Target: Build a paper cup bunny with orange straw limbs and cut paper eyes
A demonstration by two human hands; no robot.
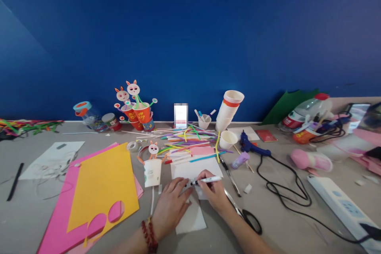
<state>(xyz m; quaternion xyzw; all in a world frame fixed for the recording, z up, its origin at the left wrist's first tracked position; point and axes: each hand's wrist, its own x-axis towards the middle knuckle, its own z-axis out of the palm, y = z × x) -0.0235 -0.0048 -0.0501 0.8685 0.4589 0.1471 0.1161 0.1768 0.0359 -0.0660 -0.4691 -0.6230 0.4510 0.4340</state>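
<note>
White paper (pixel 192 216) lies under and between the two hands. My left hand (pixel 172 205) rests flat on it, fingers spread, a dark red bead bracelet at the wrist. In my right hand (pixel 212 192) is a white marker (pixel 210 179), its dark tip pointing left near my left fingertips. What is under the tip is too small to make out. A white paper cup (pixel 152 172) with a rabbit face (pixel 153 148) and pipe-cleaner arms stands just left of my left hand. Another white sheet (pixel 178 170) lies behind the hands.
Yellow paper (pixel 104 182) with round cut-outs lies over pink paper at left. Scissors (pixel 251 221), a brush (pixel 230 176) and a blue glue gun (pixel 253 146) with its black cable are at right. Behind are pipe cleaners, stacked cups (pixel 228 113), rabbit cups and a power strip (pixel 342 204).
</note>
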